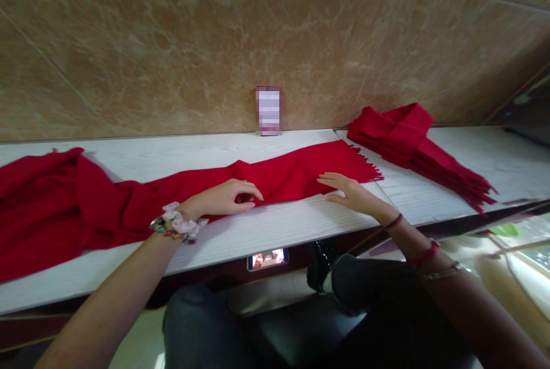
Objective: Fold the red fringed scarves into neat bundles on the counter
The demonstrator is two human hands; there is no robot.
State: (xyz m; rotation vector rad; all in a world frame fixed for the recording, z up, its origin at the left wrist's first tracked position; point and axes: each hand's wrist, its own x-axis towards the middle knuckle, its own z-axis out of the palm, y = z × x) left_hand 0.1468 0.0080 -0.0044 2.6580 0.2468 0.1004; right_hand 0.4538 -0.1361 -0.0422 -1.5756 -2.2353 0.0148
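The left hand (227, 197) curls its fingertips (254, 199) together, pinching the near edge of the long red fringed fleece scarf (296, 174). The right hand (350, 192) lies flat, fingers (330, 180) spread on the same edge near the fringe, gripping nothing. The scarf stretches across the white wood-grain tabletop (275, 226), bunched at its left end; a stack of folded red scarves (399, 134) lies to its right, and a small blurred card (268, 110) leans against the brown marble wall (215, 31).

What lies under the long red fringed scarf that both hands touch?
Only the white wood-grain tabletop shows around the long red fringed scarf; whatever its cloth covers cannot be seen.
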